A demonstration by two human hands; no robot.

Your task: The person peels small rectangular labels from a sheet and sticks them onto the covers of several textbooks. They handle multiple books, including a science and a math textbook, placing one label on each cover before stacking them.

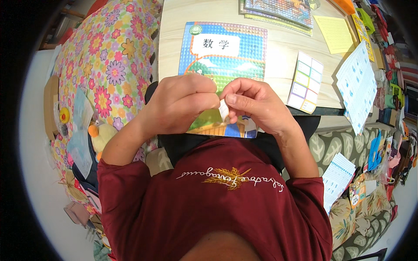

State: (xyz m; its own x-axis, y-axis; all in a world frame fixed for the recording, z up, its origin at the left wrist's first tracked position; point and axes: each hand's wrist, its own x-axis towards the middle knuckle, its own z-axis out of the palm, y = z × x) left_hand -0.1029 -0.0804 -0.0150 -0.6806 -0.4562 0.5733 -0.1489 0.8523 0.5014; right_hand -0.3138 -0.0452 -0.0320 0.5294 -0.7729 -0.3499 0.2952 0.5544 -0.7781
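Note:
A small white label (224, 111) is held upright between my hands, over the lower part of a textbook (256, 41). My right hand (254, 104) pinches it between thumb and fingers. Curled almost into a fist, my left hand (185, 102) meets the label's left edge; its fingertips are turned away, so what they grip is partly hidden. The textbook has a shiny, patterned cover with a colourful landscape and a white title box. It lies flat at the table's near edge. Right of it is a sheet of labels (306, 82) with coloured borders.
More shiny-covered books (278, 13) are stacked at the table's back. A yellow paper (333, 34) and white printed sheets (357, 85) lie at the right, the sheets jutting past the table edge. A flowered cover (104, 61) is at left, with a plush toy (103, 138).

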